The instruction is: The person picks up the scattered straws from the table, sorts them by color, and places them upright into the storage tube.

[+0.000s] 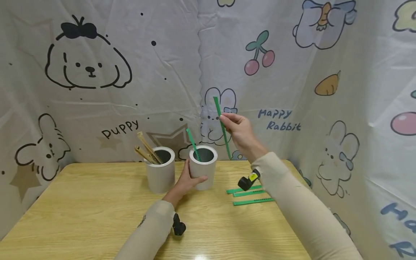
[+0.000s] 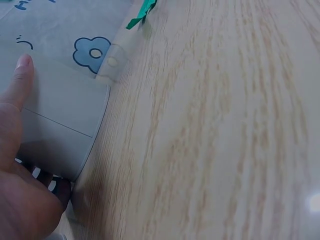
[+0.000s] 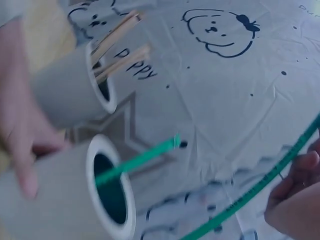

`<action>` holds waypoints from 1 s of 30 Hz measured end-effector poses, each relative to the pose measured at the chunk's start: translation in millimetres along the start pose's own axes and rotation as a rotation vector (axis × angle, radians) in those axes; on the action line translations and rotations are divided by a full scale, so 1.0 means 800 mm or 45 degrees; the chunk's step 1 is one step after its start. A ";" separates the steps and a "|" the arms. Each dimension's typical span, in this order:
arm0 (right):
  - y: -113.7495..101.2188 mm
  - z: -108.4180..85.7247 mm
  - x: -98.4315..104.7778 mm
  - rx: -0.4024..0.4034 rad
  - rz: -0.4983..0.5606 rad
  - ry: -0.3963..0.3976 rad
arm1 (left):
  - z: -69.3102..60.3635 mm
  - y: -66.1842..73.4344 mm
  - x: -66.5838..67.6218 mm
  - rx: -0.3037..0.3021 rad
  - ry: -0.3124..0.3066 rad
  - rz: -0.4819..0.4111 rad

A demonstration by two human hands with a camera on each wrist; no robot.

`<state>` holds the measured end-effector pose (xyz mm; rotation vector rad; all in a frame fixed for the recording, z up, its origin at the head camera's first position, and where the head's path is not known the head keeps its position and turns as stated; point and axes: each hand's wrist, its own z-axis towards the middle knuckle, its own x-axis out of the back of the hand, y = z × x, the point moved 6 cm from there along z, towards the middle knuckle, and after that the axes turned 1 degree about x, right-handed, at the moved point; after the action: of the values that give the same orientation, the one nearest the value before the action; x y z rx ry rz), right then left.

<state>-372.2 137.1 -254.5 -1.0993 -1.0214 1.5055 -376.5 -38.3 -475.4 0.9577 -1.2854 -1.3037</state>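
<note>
My left hand grips a white cylindrical cup, thumb across its front and fingers round its far left side. The cup stands upright on the table, and one green strip leans out of its mouth. Up and to the right of that cup, my right hand pinches a long thin green strip between thumb and fingertips. Dark print runs along this strip in the right wrist view. Its lower end hangs free, right of the cup's rim.
A second white cup stands left of the gripped one, holding several tan sticks. Several green strips lie on the wooden table under my right forearm. A printed cloth hangs behind the table.
</note>
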 end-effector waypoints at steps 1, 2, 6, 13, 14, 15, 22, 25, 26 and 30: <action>0.000 0.005 -0.008 0.021 0.026 0.033 | 0.000 0.000 0.000 0.001 -0.002 -0.001; 0.000 0.009 -0.015 0.038 0.050 0.068 | -0.001 0.000 -0.001 0.001 -0.004 0.000; 0.007 0.021 -0.033 0.072 0.146 0.205 | -0.001 -0.001 -0.001 0.014 -0.006 -0.010; 0.042 0.027 -0.043 0.023 0.128 0.308 | -0.001 0.003 -0.001 -0.001 -0.014 -0.011; 0.050 0.026 -0.041 -0.001 0.076 0.295 | -0.001 0.003 -0.001 -0.005 -0.013 -0.006; 0.057 0.025 -0.039 -0.021 0.025 0.266 | -0.001 0.003 0.000 -0.005 -0.012 -0.002; 0.094 -0.002 0.007 -0.126 -0.457 -0.145 | 0.000 -0.002 0.003 0.003 0.006 0.016; 0.118 -0.030 0.041 -0.169 -0.631 -0.363 | 0.000 -0.004 0.002 0.007 0.000 0.012; 0.127 -0.040 0.055 -0.184 -0.666 -0.422 | 0.001 -0.005 0.002 0.015 -0.003 0.009; 0.162 -0.077 0.116 -0.246 -0.769 -0.536 | 0.003 -0.007 -0.001 0.031 -0.010 0.004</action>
<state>-352.0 210.4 -407.4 -0.5179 -1.6436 1.1688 -379.3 -37.9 -480.5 0.9681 -1.3107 -1.2935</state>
